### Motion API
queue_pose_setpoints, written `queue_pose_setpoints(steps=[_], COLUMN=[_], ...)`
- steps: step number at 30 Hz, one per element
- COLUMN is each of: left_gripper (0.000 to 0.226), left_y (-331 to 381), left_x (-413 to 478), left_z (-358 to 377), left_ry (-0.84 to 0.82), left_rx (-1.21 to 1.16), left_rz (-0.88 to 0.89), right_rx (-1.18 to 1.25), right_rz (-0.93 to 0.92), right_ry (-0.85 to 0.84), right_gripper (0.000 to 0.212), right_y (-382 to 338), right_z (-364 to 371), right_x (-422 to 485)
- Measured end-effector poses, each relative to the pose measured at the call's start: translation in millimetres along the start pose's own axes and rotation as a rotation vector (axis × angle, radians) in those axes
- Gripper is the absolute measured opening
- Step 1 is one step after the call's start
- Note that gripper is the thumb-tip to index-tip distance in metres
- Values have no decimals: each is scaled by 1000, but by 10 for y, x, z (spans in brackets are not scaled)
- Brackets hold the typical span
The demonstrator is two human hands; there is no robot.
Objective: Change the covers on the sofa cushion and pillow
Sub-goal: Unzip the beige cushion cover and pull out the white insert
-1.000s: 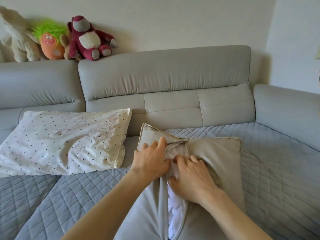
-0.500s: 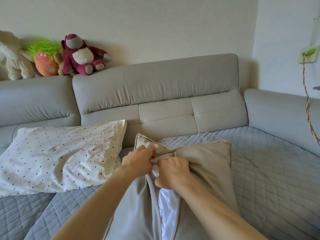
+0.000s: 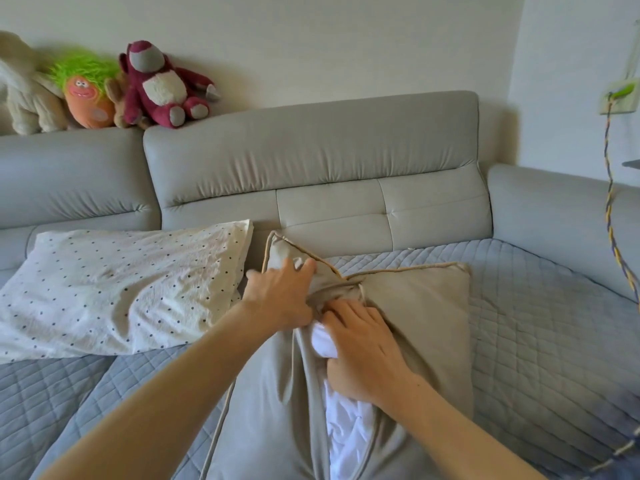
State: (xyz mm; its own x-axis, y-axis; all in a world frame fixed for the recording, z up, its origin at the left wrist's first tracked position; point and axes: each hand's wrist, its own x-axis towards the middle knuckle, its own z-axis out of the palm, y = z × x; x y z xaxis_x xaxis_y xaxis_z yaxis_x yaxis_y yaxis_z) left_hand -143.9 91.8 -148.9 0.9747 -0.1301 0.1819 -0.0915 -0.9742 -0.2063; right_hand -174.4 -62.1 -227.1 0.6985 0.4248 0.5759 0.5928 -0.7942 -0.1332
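Presses the left hand (image 3: 280, 296) onto the upper left corner of the beige cushion cover (image 3: 415, 323), fingers (image 3: 304, 266) stretched nearly straight over the cloth, thumb out of sight. Works the right hand (image 3: 363, 344) into the cover's open seam, fingers bent, tips tucked under the bunched edge; cannot tell whether pinching the cloth or only pushing. Under that palm, in the gap, the white inner cushion (image 3: 346, 431), mostly inside the cover. All of it lying on the grey quilted throw (image 3: 554, 341), top edge near the grey sofa back (image 3: 311, 161). Just beside, to the left, a white dotted pillow (image 3: 121, 289) leaning on the backrest. Up on the sofa back, against the wall, a cream plush toy (image 3: 24, 95), an orange toy with green hair (image 3: 86, 95), a dark red plush bear (image 3: 159, 88). At right, a twisted blue and yellow cord (image 3: 609, 202) hanging from a wall socket (image 3: 620, 97).
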Motion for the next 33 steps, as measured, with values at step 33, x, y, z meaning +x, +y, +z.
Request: queue_pose_setpoints(steps=[33], left_gripper=[41], left_y=[126], left_x=[35], left_z=[-127], left_ry=[61], left_rx=[-427], left_rz=[-80], right_rx=[265], right_rz=[401], right_ry=[255], right_gripper=[67], right_y=[-26], right_z=[-431], right_x=[-81])
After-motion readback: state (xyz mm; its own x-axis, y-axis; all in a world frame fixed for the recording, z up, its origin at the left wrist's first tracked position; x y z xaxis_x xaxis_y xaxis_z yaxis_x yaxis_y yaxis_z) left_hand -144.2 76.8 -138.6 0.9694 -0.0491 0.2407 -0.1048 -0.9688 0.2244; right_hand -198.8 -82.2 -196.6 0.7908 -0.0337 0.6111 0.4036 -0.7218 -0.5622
